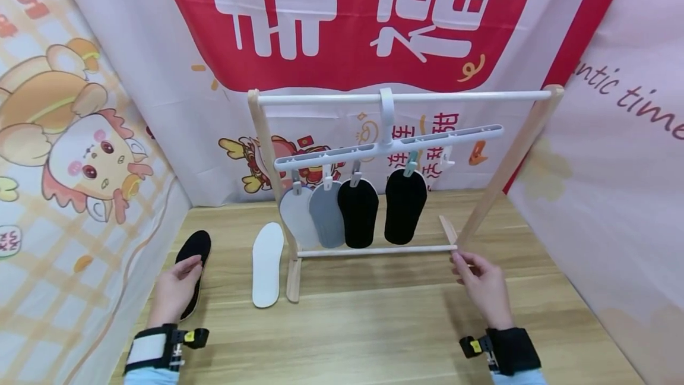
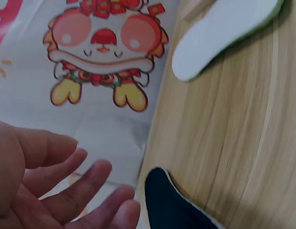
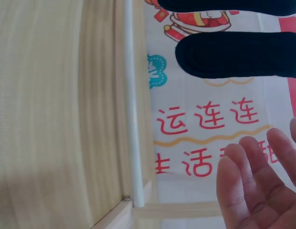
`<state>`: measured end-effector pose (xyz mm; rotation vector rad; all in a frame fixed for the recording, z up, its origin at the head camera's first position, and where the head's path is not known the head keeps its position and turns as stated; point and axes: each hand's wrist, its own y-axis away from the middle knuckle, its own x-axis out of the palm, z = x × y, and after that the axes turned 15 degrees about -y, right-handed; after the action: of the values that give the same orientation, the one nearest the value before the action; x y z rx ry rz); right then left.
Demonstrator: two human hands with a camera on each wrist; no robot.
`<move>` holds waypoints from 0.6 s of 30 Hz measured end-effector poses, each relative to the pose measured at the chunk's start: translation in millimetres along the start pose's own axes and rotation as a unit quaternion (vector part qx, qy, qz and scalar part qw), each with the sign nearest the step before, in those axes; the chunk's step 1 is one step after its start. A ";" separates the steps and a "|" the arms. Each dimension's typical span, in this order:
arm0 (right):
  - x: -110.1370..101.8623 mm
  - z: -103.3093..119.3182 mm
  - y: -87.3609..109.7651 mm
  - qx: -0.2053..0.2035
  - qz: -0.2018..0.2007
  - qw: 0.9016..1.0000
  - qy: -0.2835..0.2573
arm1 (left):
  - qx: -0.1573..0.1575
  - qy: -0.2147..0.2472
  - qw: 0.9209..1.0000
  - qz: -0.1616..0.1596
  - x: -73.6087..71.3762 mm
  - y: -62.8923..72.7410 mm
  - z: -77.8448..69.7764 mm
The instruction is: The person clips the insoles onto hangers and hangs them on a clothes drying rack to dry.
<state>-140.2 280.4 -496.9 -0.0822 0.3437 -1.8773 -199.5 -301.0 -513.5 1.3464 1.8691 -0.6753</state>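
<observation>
My left hand (image 1: 175,290) hovers over a black insole (image 1: 196,247) on the table, its fingers loosely bent and holding nothing. To its right lies a white insole (image 1: 267,265); the left wrist view shows a green edge on it. Near the lower right corner of a wooden rack (image 1: 494,180), my right hand (image 1: 483,283) has relaxed fingers with nothing between them. From the rack's top rod hangs a tilted white clip hanger (image 1: 387,146). Clipped to it are a white insole (image 1: 295,215), a grey insole (image 1: 327,214) and two black insoles, one left (image 1: 358,214), one right (image 1: 406,207).
A white clip (image 1: 446,159) without an insole hangs near the hanger's right end. The rack's white lower bar (image 1: 374,251) and wooden feet (image 1: 293,281) stand on the wood-grain table (image 1: 342,337). Printed cloths (image 1: 96,153) enclose the back and sides.
</observation>
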 end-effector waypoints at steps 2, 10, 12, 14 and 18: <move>-1.7 -3.3 2.5 0.001 0.001 1.000 0.005 | -0.012 -0.005 1.000 0.019 -2.6 -12.8 9.3; -7.9 -11.5 8.3 0.027 0.013 0.999 0.033 | -0.007 -0.078 0.995 0.056 -8.3 -56.8 36.3; -9.1 -11.9 8.9 0.027 0.012 0.999 0.037 | -0.009 -0.101 0.993 0.067 -5.0 -65.6 39.6; -10.2 -12.6 9.6 0.027 0.012 0.999 0.041 | -0.003 -0.128 0.989 0.075 -0.3 -73.3 43.3; -12.3 -14.0 11.0 0.034 0.013 0.998 0.048 | 0.016 -0.172 0.982 0.077 6.3 -82.0 47.7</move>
<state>-129.2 291.4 -511.9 0.0574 0.3449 -1.8700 -266.5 -359.5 -546.9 1.2865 1.4699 -0.8033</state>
